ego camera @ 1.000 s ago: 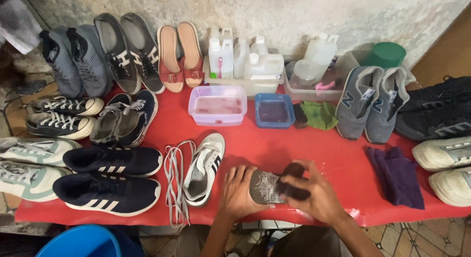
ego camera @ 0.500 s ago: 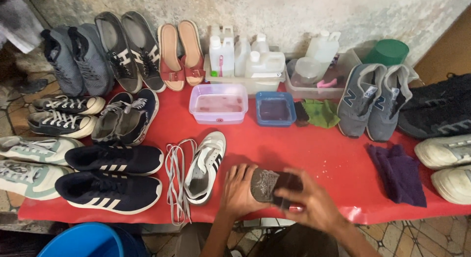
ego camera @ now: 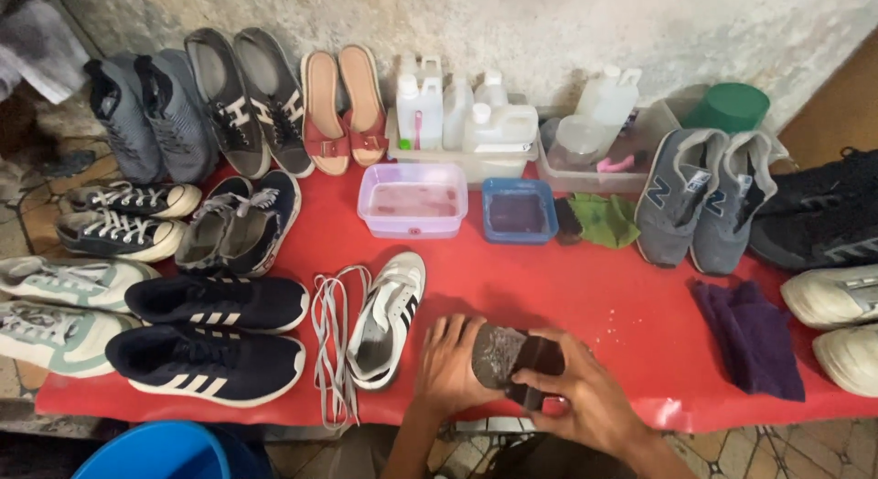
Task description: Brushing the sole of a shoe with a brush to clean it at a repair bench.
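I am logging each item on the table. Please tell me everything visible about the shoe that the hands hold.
The shoe lies sole-up at the near edge of the red table. Its grey, textured sole looks dirty or wet. The left hand steadies it on one side; the right hand presses a dark brush on it. Its upper is hidden.

Glossy red plastic table cover (ego camera: 585, 287), rough gritty shoe sole (ego camera: 497, 354), matt purple cloth (ego camera: 752, 337), translucent plastic tub (ego camera: 413, 199)

The right hand (ego camera: 585, 398) is drawing a dark-bristled scrubbing brush (ego camera: 540, 369) back along the grey upturned sole of a shoe (ego camera: 498, 353), from the far end a second ago toward the near table edge. The left hand (ego camera: 448, 365) is edging slightly rightward with the sole.
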